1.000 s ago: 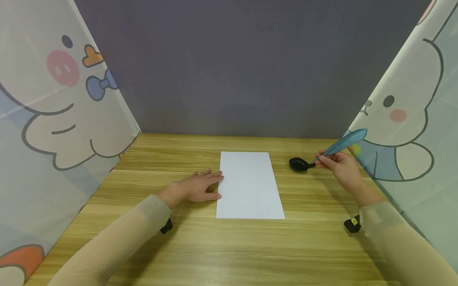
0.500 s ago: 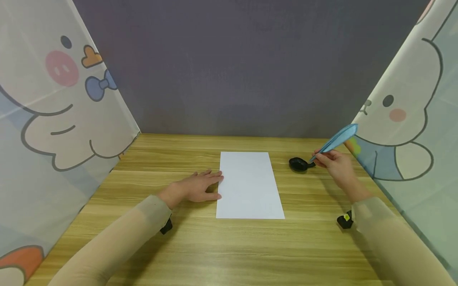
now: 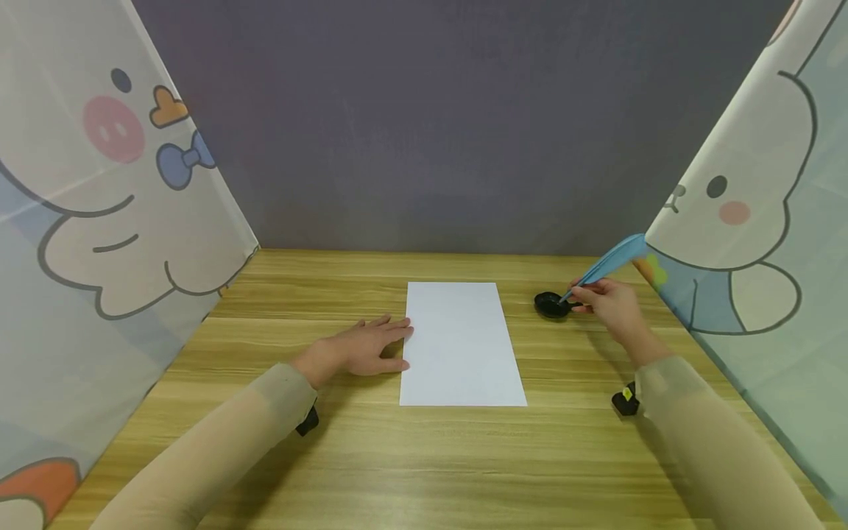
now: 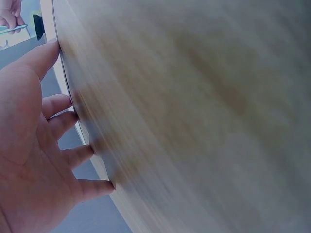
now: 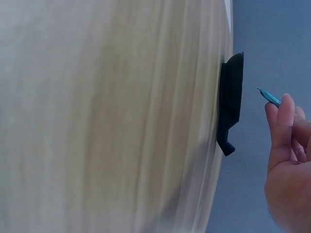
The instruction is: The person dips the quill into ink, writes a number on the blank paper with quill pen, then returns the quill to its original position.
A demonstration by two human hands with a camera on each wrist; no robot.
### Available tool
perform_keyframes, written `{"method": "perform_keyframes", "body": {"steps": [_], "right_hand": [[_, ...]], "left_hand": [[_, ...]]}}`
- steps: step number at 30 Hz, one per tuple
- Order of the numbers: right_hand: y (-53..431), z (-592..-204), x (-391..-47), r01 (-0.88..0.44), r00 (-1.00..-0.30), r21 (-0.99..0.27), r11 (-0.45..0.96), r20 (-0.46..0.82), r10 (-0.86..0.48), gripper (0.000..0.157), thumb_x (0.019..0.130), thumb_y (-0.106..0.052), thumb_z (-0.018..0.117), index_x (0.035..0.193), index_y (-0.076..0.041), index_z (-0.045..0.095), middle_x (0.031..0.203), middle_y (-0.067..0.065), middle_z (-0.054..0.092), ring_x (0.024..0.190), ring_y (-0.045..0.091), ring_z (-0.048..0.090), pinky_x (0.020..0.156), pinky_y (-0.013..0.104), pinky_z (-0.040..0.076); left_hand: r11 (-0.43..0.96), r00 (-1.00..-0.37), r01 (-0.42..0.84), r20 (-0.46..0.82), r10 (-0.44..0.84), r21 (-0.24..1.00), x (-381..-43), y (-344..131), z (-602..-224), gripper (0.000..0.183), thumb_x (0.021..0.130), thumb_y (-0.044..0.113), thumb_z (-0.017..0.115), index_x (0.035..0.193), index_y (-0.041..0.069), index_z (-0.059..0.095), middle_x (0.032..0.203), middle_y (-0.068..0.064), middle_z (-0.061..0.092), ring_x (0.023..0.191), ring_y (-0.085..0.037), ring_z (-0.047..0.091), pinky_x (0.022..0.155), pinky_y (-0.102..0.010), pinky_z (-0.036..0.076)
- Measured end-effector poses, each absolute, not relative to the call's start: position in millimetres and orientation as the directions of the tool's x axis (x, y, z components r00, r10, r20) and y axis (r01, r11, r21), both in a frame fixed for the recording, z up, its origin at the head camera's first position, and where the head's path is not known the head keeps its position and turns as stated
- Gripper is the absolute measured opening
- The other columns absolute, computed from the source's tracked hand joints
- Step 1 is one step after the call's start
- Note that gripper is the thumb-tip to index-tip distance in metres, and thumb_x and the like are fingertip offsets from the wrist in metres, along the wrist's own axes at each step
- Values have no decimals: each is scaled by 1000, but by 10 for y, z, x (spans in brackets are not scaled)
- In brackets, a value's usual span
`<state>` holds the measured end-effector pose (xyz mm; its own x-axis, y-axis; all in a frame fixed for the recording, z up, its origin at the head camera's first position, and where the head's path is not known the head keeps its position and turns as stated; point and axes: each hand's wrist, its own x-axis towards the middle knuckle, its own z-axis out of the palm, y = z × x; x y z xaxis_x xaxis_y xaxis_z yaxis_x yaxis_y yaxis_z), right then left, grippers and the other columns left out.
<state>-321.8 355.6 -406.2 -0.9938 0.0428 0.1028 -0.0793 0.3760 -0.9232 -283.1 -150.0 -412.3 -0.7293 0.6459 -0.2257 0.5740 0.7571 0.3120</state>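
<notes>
In the head view my left hand [image 3: 364, 349] lies with straight, spread fingers, its fingertips on the left edge of a blank white sheet of paper [image 3: 464, 346]. The left wrist view shows those fingertips [image 4: 99, 187] resting on the tabletop side. My right hand [image 3: 612, 308] pinches a blue feather pen [image 3: 615, 255], plume tilted up to the right. Just left of that hand sits a small black dish with a short handle [image 3: 550, 305]. In the right wrist view the pen's pointed tip [image 5: 267, 96] stands above the dish's rim level, apart from the dish [image 5: 231, 90].
A wood-grain table [image 3: 424, 464] carries everything. Behind it rises a dark grey panel [image 3: 424, 132]. Cartoon-printed cloths close off the left [image 3: 59, 309] and right [image 3: 815, 309] sides. A black wrist camera [image 3: 626, 401] hangs under the right sleeve.
My right hand has moved left with the feather pen, bringing its tip from beside the dish's handle to over the dish. My left hand and the paper have stayed put.
</notes>
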Motion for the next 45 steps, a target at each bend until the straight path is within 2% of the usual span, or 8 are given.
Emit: {"method": "perform_keyframes", "body": {"steps": [4, 9, 24, 28, 32, 36, 45], "right_hand": [[3552, -4100, -3272, -69, -997, -943, 325, 77, 14, 45, 112, -13, 66, 144, 18, 56, 101, -20, 77, 93, -6, 76, 87, 29, 67], [3509, -4110, -3266, -57, -998, -947, 316, 55, -14, 50, 112, -13, 65, 146, 21, 53, 102, -16, 78, 93, -6, 76, 87, 28, 67], [3469, -4106, -3212, -26, -1000, -928, 371, 21, -19, 47, 114, -13, 61, 148, 19, 55, 112, -6, 77, 91, -6, 74, 86, 28, 67], [3452, -4100, -3200, -47, -999, -938, 343, 44, -15, 48, 113, -14, 63, 145, 20, 55, 106, -10, 78, 91, -5, 75, 87, 26, 67], [3397, -4082, -3177, -107, -994, -960, 258, 106, -18, 46, 111, -11, 66, 139, 24, 55, 100, -13, 78, 92, -2, 77, 86, 21, 65], [3308, -4062, -3162, -156, -988, -973, 172, 153, -36, 45, 109, -6, 68, 135, 27, 54, 100, -12, 79, 94, 2, 79, 85, 20, 65], [3054, -3986, -3146, -150, -988, -962, 229, 137, -71, 47, 112, -14, 65, 141, 22, 56, 107, -7, 78, 99, 1, 78, 93, 24, 65]], "left_hand": [[755, -728, 575, -225, 648, 313, -2837, -1503, -4135, 82, 111, 64, 53, 176, 21, 29, 186, 0, 19, 172, -41, 12, 130, -80, 16], [756, -729, 576, -223, 647, 311, -2846, -1503, -4150, 82, 111, 64, 53, 176, 21, 29, 186, 0, 19, 172, -41, 13, 130, -80, 16], [759, -725, 573, -239, 646, 310, -2825, -1486, -4118, 82, 111, 64, 53, 177, 21, 28, 186, 0, 18, 173, -40, 11, 131, -79, 14], [758, -725, 571, -240, 646, 314, -2826, -1484, -4121, 82, 111, 64, 53, 177, 21, 28, 186, 0, 18, 173, -40, 11, 131, -79, 14], [757, -727, 569, -236, 646, 319, -2830, -1481, -4121, 82, 111, 63, 53, 176, 20, 28, 186, -1, 18, 172, -40, 12, 131, -79, 14], [758, -728, 568, -234, 644, 321, -2825, -1477, -4108, 82, 111, 63, 54, 176, 20, 29, 186, -1, 19, 172, -41, 12, 131, -79, 14], [764, -731, 562, -241, 638, 318, -2813, -1484, -4110, 82, 111, 62, 54, 177, 20, 28, 186, -1, 18, 172, -40, 11, 131, -79, 14]]}}
